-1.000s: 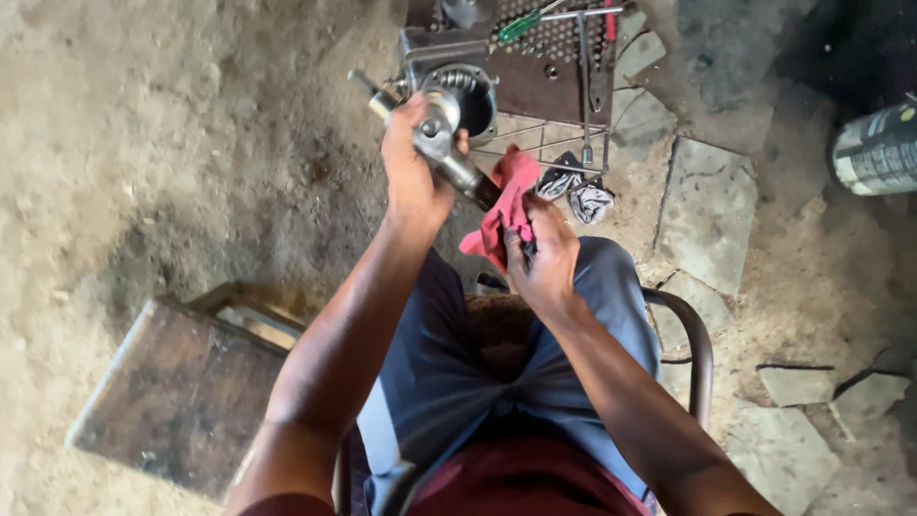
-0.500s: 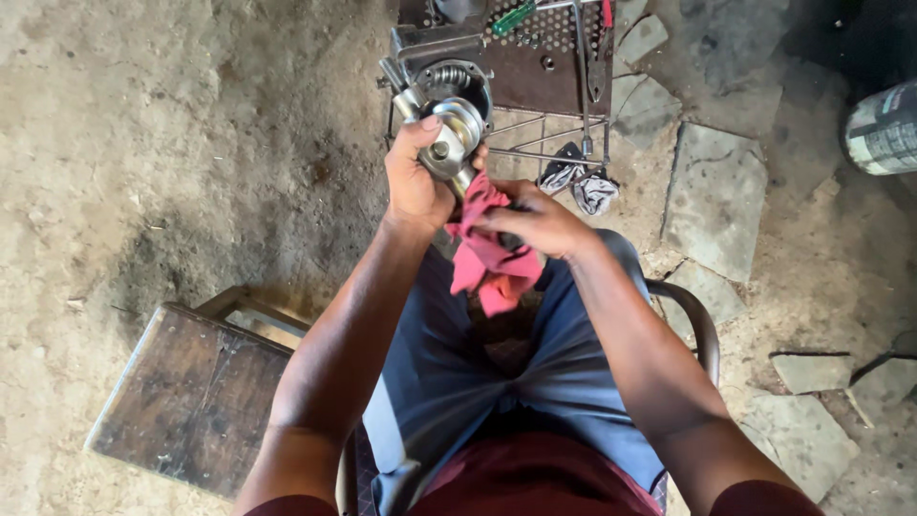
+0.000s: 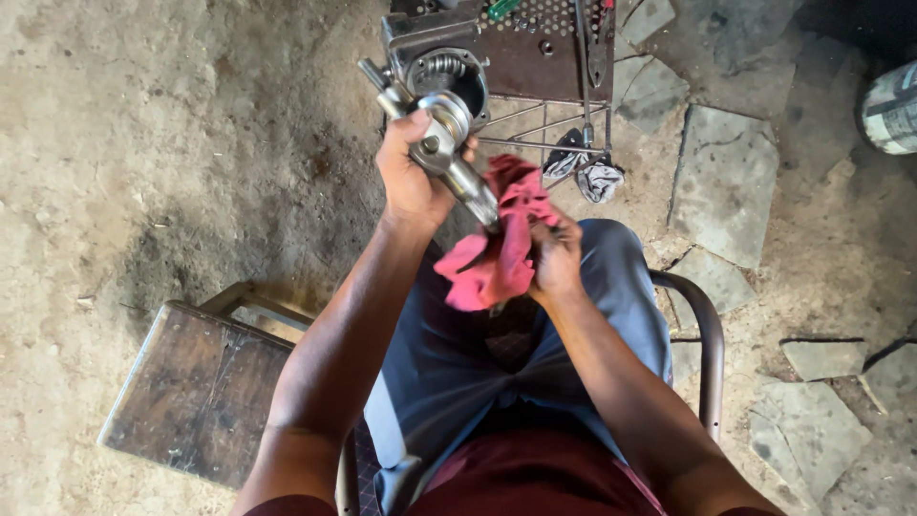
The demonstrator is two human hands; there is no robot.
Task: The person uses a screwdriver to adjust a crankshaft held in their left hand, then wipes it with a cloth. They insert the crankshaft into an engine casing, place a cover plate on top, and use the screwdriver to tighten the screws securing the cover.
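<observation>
Shaft assembly, bright steel, with a round flanged head and a slim rod (image 3: 441, 143): held over the person's lap, head end up and away, rod sloping down toward the body. Left hand (image 3: 411, 182) has fingers wrapped tight around the shaft just below the head. Right hand (image 3: 556, 256) has fingers curled closed on a crumpled red-pink cloth rag (image 3: 497, 250), which is bunched around the lower rod; the rod tip is hidden in the rag.

Beyond the shaft head: dark metal gear housing with a round open bore (image 3: 441, 59), resting on a rusty perforated steel tray with a wire frame (image 3: 549, 57). Grey-and-white crumpled rag (image 3: 585, 174) lies right of the shaft, under the tray's wire frame.

Left of the shaft and nearer the body: worn dark wooden stool (image 3: 196, 392). Person sits on a seat with a curved metal tube frame (image 3: 707, 334).

Surface: packed bare dirt floor (image 3: 162, 143) to the left of the shaft, irregular flat grey paving stones (image 3: 724, 177) to its right. Light falls unevenly; far right top corner is in shadow.
</observation>
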